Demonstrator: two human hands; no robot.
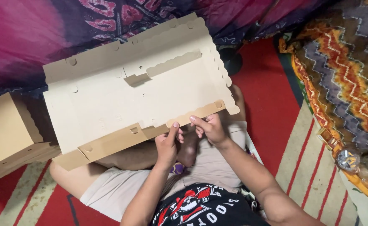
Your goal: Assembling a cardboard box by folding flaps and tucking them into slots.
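I pinch the near flap of the flat cardboard box (138, 92) with my left hand (167, 144) and my right hand (211, 127), both thumbs on its edge; the sheet rests across my lap above the striped rug (293, 142). I judge I should crease evenly along the score, fingers close together. A second box (6, 134) stands left; a patterned blanket (343, 67) lies beyond.

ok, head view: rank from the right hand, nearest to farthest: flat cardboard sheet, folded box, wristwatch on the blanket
1. flat cardboard sheet: pinched at its near flap by the right hand.
2. wristwatch: off to the right, on the zigzag blanket.
3. folded box: at the far left edge, past the left hand.
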